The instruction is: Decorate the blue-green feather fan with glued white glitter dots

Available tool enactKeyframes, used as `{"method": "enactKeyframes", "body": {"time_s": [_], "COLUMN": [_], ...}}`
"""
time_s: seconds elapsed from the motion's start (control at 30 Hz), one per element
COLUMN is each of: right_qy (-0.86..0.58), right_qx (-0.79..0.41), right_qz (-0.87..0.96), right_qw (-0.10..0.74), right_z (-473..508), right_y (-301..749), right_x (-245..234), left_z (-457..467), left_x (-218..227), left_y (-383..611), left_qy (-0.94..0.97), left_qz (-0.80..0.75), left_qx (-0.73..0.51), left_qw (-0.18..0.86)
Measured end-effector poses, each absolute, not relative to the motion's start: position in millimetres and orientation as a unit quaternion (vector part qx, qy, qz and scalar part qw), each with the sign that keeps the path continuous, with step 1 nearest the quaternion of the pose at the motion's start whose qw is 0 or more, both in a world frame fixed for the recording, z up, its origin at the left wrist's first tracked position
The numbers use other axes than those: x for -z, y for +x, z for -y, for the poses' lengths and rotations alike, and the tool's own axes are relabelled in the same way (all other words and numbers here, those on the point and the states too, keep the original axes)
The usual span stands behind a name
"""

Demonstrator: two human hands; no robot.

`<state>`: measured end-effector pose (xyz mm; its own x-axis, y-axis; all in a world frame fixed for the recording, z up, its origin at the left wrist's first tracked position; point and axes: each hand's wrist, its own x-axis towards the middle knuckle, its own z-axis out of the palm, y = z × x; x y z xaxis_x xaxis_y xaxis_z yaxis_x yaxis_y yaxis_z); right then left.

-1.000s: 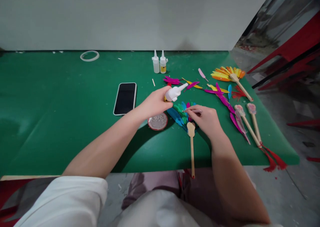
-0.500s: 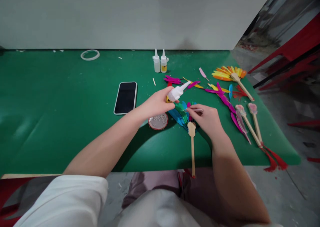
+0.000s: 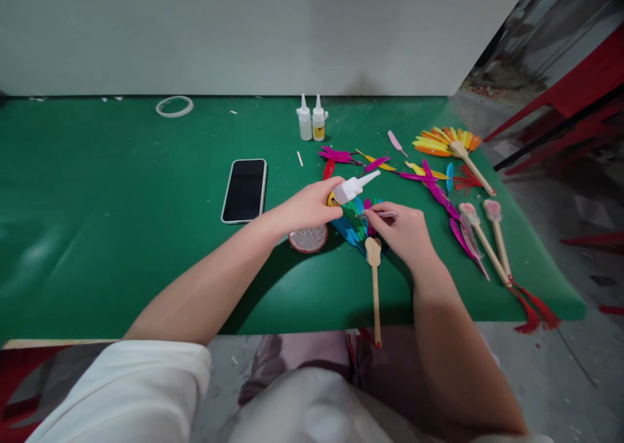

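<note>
My left hand (image 3: 312,204) is closed round a glue bottle (image 3: 351,188) with a white nozzle and yellow label, tilted with its tip up to the right. In my right hand (image 3: 402,232) is a pair of thin tweezers (image 3: 387,214), pinched between thumb and fingers. Their tips point left at the green feathers of a feather fan (image 3: 373,251) lying between my hands. Blue, green and magenta feathers spread from its wooden handle, which reaches past the table's near edge. Partly under my left wrist stands a small round red-rimmed container (image 3: 309,240) holding small pale bits.
A phone (image 3: 244,191) lies left of my hand. Two more glue bottles (image 3: 312,123) stand behind. Loose magenta feathers (image 3: 437,191), a yellow-orange feather fan (image 3: 448,143) and two wooden handles (image 3: 497,235) with red tassels lie on the right. A clear ring (image 3: 174,107) lies far left.
The glue bottle in my left hand has tipped over toward the right, its nozzle lower and further right. My right hand has hardly moved; the tweezers lie slightly flatter.
</note>
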<state>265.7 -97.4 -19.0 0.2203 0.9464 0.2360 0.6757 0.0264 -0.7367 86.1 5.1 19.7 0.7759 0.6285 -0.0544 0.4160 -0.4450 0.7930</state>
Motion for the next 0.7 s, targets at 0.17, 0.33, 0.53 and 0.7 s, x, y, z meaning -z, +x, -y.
{"method": "enactKeyframes", "body": {"time_s": [0.17,0.33,0.53,0.7], "right_qy": [-0.686,-0.699,-0.714,-0.71], "right_qx": [-0.176,-0.143,-0.152,-0.143], "right_qz": [0.597,0.609,0.604,0.607], "right_qw": [0.376,0.347,0.32,0.326], "right_z": [97,97,97,97], "right_y": [265,267,266,266], "right_x": [18,17,15,15], "left_z": [-6,-5,3,4], "left_x": [-18,-15,-14,-9], "left_y": [86,86,89,92], "left_qy": [0.832,0.824,0.844,0.834], "left_qz": [-0.303,-0.269,-0.255,-0.262], "left_qx": [-0.135,-0.123,-0.057,-0.041], "left_qw": [0.445,0.484,0.468,0.483]}}
